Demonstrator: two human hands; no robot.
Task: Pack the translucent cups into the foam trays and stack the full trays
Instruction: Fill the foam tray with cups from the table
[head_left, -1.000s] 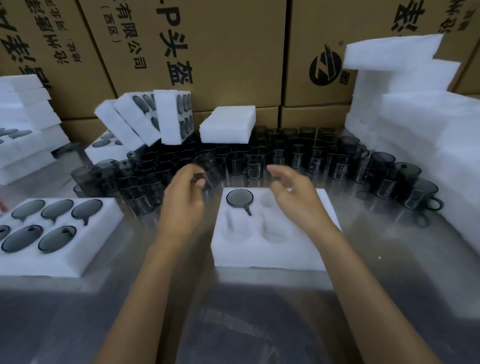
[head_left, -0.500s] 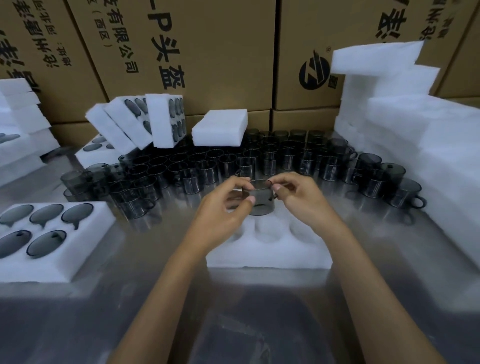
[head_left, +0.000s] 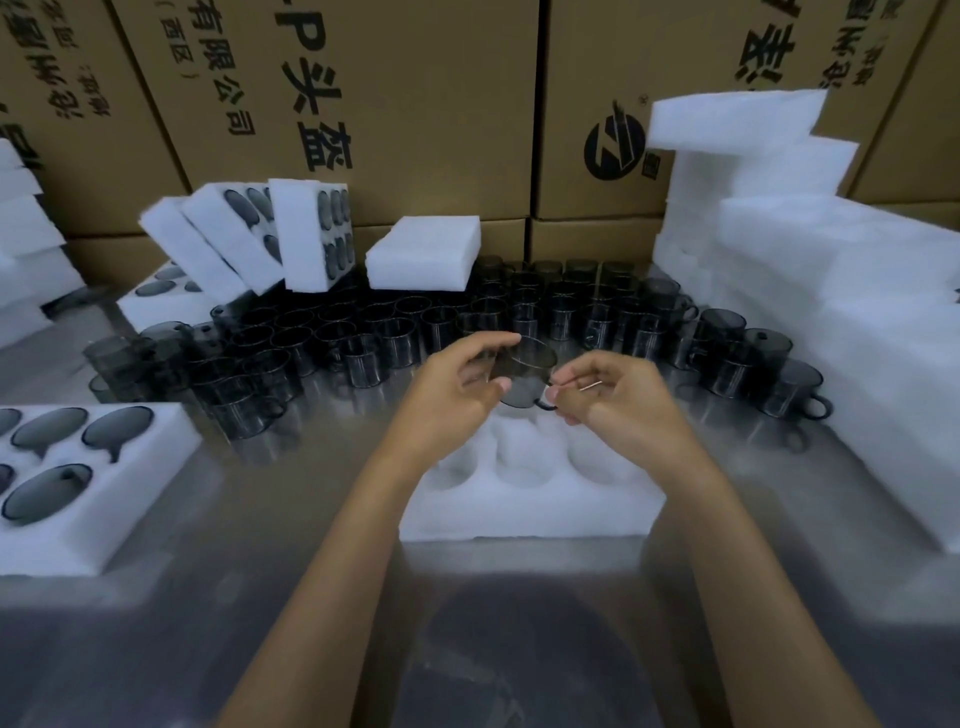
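Observation:
A smoky translucent cup (head_left: 525, 376) with a handle hangs just above the far edge of a white foam tray (head_left: 530, 499) in the middle of the metal table. My left hand (head_left: 457, 395) grips the cup's body between thumb and fingers. My right hand (head_left: 613, 402) pinches the cup's handle from the right. The tray's near pockets look empty; its far row is hidden behind my hands. Behind the tray stands a wide crowd of several loose dark cups (head_left: 405, 332).
A filled foam tray (head_left: 156, 467) lies at the left. More filled trays (head_left: 249, 234) lean at the back left, beside a plain foam block (head_left: 423, 252). Stacked foam (head_left: 831, 291) runs along the right. Cardboard boxes (head_left: 415, 104) wall the back.
One second ago my left hand held a cup beside the tray and my right hand was free. Both hands came together on a cup over the tray's far edge.

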